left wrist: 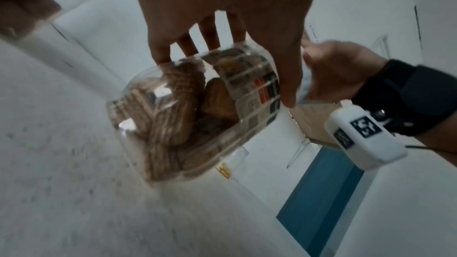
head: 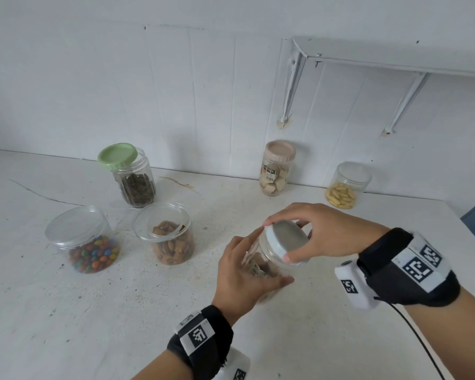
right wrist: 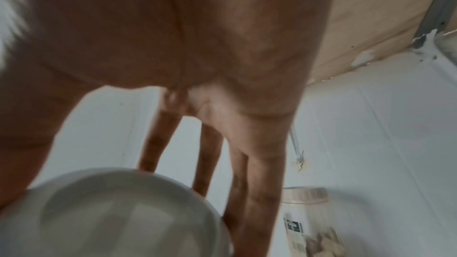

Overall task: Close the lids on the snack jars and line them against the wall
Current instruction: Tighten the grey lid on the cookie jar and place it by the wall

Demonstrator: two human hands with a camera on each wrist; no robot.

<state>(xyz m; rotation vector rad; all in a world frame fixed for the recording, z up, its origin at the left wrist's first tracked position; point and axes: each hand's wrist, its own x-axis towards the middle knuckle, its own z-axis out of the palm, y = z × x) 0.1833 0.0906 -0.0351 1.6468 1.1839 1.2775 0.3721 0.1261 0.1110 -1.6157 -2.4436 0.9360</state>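
Note:
A clear jar of brown biscuits (head: 261, 267) (left wrist: 188, 112) is held tilted above the white table, my left hand (head: 244, 275) (left wrist: 222, 32) wrapped around its body. On its mouth sits a pale blue-grey lid (head: 287, 241) (right wrist: 103, 212), and my right hand (head: 321, 231) (right wrist: 185, 65) grips that lid by the rim from above. Against the wall stand a jar with a beige lid (head: 277, 168) (right wrist: 311, 220) and a clear-lidded jar of yellow snacks (head: 347, 185). At the left, a dark-snack jar (head: 135, 182) carries a green lid (head: 118, 156) lying askew.
A jar of coloured candies (head: 87, 242) with a clear lid and a jar of brown snacks (head: 170, 239), its clear lid tipped into the mouth, stand at the left middle. A white bracketed shelf (head: 395, 58) hangs on the wall above right. The table edge runs at the right.

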